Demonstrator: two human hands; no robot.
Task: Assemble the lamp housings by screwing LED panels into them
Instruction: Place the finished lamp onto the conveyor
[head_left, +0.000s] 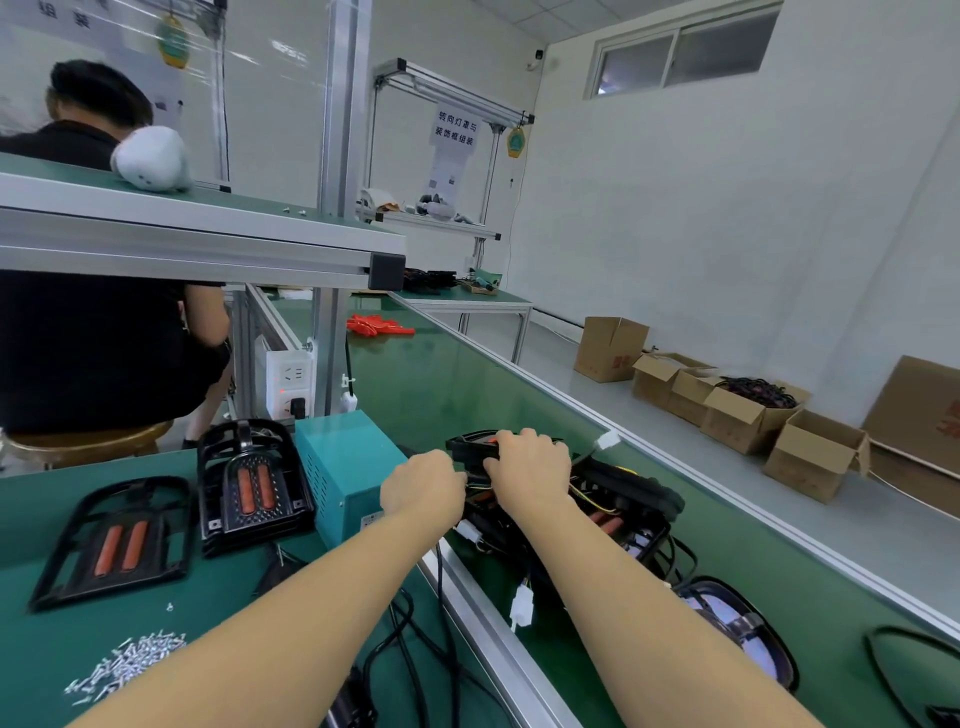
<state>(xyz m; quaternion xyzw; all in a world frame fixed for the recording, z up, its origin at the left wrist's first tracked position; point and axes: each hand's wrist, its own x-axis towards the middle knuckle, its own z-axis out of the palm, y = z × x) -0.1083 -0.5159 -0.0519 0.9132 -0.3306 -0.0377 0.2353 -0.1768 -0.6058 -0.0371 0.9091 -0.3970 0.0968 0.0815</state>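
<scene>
Both arms reach forward over the green bench (130, 613) to a heap of black lamp housings (618, 499) with trailing wires that lies on the lower green belt (467, 384), just right of a teal box (348, 473). The right hand (532, 462) rests knuckles-up on the top housing of the heap, its fingers curled over the far edge of that black frame and gripping it. The left hand (423, 491) sits just beside it, touching the near side of the same heap; its fingers are tucked out of sight, so whether they pinch a wire or a part cannot be told. Two more housings lie on the bench to the left: a flat one (114, 540) with two orange strips showing, and a second one (254, 483) tilted up against the teal box. A pile of small silver screws (130, 665) lies near the front edge. A white plug (522, 605) hangs from the heap's wires. Cardboard boxes (727, 405) stand on the floor to the right, and another person (93, 270) sits with their back turned on the left.
</scene>
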